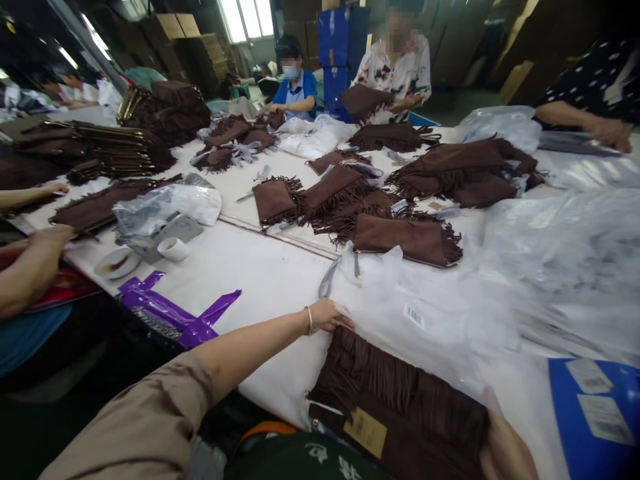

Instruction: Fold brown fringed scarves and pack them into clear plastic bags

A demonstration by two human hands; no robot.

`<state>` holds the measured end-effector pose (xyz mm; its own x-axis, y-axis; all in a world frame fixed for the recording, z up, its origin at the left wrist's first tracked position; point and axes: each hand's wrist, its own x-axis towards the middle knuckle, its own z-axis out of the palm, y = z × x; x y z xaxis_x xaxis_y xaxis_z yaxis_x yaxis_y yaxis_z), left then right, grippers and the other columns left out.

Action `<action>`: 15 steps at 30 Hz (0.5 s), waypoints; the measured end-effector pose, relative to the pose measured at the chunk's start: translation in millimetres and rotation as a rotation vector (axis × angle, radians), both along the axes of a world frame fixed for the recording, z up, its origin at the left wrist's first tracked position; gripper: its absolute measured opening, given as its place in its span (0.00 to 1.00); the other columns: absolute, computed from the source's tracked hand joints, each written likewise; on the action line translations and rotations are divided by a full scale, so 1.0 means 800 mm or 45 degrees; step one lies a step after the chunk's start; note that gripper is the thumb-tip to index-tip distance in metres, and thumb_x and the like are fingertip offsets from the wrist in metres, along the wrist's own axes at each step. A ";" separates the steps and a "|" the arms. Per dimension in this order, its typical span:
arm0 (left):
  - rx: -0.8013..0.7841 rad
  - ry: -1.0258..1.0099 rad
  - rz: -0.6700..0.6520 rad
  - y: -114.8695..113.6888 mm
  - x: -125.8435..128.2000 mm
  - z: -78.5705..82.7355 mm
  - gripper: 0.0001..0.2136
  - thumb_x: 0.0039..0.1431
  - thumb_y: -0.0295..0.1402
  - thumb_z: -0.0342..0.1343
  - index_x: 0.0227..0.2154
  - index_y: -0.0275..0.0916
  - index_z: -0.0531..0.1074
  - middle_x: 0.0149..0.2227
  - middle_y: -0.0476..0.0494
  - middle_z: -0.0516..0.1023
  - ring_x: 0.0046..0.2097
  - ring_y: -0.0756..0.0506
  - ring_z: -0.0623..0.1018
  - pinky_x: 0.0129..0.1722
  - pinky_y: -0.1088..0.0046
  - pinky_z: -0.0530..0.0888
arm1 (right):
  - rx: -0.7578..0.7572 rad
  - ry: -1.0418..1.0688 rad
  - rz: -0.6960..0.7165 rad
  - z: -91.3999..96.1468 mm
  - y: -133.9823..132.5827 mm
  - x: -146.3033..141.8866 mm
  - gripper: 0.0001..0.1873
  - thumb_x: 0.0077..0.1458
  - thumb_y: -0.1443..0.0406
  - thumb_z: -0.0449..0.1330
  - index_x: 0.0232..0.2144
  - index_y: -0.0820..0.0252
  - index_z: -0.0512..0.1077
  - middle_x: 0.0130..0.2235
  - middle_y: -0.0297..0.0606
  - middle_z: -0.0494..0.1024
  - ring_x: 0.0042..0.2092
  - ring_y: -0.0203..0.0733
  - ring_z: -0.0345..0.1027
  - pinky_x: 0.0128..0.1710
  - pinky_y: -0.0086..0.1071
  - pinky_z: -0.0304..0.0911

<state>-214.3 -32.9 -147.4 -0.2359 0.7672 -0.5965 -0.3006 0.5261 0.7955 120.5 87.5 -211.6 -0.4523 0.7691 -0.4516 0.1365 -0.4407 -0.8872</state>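
A dark brown fringed bag with a tan tag lies at the near table edge in front of me. My left hand reaches forward and pinches the edge of a clear plastic bag that lies just beyond the brown bag and carries a barcode sticker. My right hand grips the right end of the brown fringed bag, with its fingers partly hidden behind it.
More brown fringed bags lie across the white table, with stacks at the far left. Clear bags pile up at right. Purple film, a small cup and a blue sheet lie nearby. A co-worker's hand rests at left; other people work opposite.
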 end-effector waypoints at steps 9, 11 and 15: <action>-0.035 0.176 0.316 -0.060 0.060 0.000 0.21 0.53 0.52 0.50 0.31 0.36 0.68 0.17 0.59 0.49 0.19 0.55 0.51 0.19 0.80 0.48 | 0.000 -0.222 -0.195 0.017 -0.014 0.002 0.30 0.50 0.46 0.54 0.41 0.66 0.75 0.38 0.39 0.80 0.54 0.50 0.65 0.56 0.38 0.58; -0.063 0.242 0.278 -0.072 0.068 0.003 0.21 0.54 0.51 0.50 0.35 0.36 0.71 0.16 0.58 0.56 0.19 0.54 0.55 0.19 0.80 0.52 | 0.017 -0.241 -0.215 0.014 -0.020 0.009 0.29 0.50 0.47 0.54 0.41 0.65 0.75 0.38 0.39 0.80 0.54 0.49 0.64 0.57 0.38 0.56; 0.019 0.479 0.110 -0.095 0.075 0.008 0.20 0.55 0.48 0.51 0.39 0.35 0.74 0.23 0.50 0.74 0.28 0.46 0.72 0.31 0.73 0.70 | 0.053 -0.189 -0.197 0.009 -0.038 0.029 0.26 0.50 0.48 0.54 0.40 0.61 0.76 0.40 0.38 0.80 0.54 0.50 0.65 0.57 0.39 0.57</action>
